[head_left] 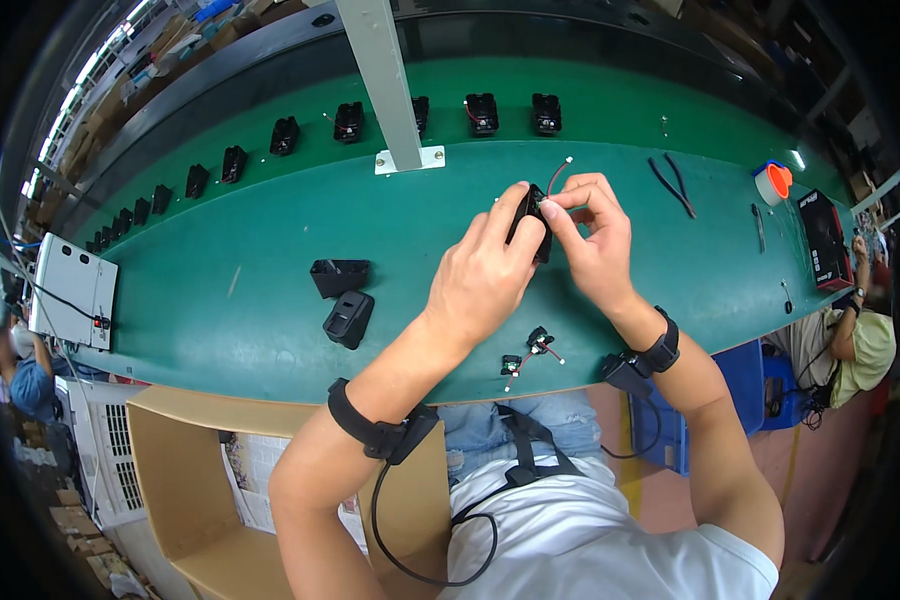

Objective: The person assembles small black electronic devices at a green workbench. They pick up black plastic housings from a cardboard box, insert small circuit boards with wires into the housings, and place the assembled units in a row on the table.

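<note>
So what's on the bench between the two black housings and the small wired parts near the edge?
Only the left forearm crosses there in the head view; the green bench below looks bare.

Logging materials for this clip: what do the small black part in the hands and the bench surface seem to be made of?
Small black part: probably moulded plastic, matte black with little glare, thin red wire attached. Bench surface: smooth green mat, perhaps rubber or vinyl, with a soft sheen.

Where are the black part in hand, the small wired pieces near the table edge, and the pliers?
black part (pixel 532 215): head view, exposed side between both hands
wired pieces (pixel 532 348): head view, middle of cluster
pliers (pixel 673 183): head view, handles
</note>
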Demonstrator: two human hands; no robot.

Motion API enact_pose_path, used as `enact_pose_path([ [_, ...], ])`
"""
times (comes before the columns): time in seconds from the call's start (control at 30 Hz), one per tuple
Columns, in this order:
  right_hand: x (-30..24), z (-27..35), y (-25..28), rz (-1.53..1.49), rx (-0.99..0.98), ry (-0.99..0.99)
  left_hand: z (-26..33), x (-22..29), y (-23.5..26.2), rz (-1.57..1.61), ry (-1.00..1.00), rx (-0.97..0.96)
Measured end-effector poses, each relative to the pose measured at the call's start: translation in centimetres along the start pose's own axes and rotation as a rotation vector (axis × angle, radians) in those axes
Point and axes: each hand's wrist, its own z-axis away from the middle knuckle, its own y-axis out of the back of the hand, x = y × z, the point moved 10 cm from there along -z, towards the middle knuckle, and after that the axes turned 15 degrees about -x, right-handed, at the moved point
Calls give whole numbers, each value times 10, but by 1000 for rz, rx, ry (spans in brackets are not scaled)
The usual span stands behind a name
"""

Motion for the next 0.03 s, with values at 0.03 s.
enact_pose_path([
  [0.03, -3, 0, -1, 19, 5, 22, 0, 0, -1, -18, 6, -4],
])
